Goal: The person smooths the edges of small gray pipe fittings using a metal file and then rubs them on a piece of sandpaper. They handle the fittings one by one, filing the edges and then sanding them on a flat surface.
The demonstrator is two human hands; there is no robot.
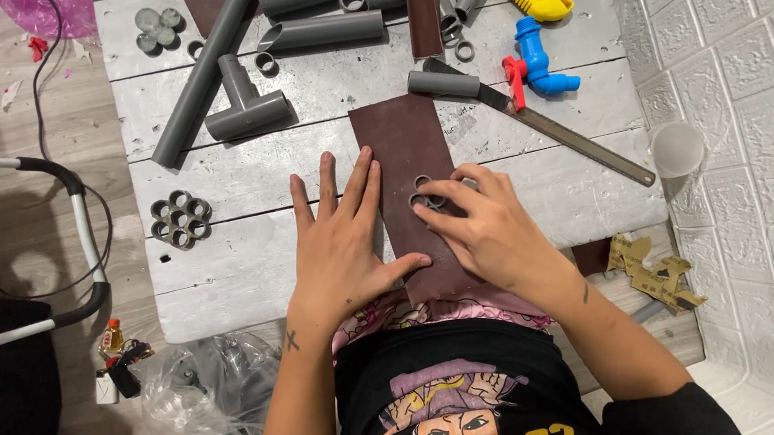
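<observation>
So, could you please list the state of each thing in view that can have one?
Left hand: flat, fingers spread, pressing the sandpaper sheet.
Right hand: fingertips pressing small pipe rings onto the sheet.
Sandpaper sheet: lying flat, one end over the table edge.
Ring cluster: joined, lying flat.
Saw: lying idle.
Blue valve: lying on its side.
Tee fitting: lying loose.

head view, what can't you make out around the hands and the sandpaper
- Pipe rings, head view: the right hand covers them, so their count is unclear.
- Sandpaper, head view: its near end is hidden by both hands.
- Left hand: what its palm covers is hidden.
- Saw: its handle sits behind a pipe piece.
</observation>
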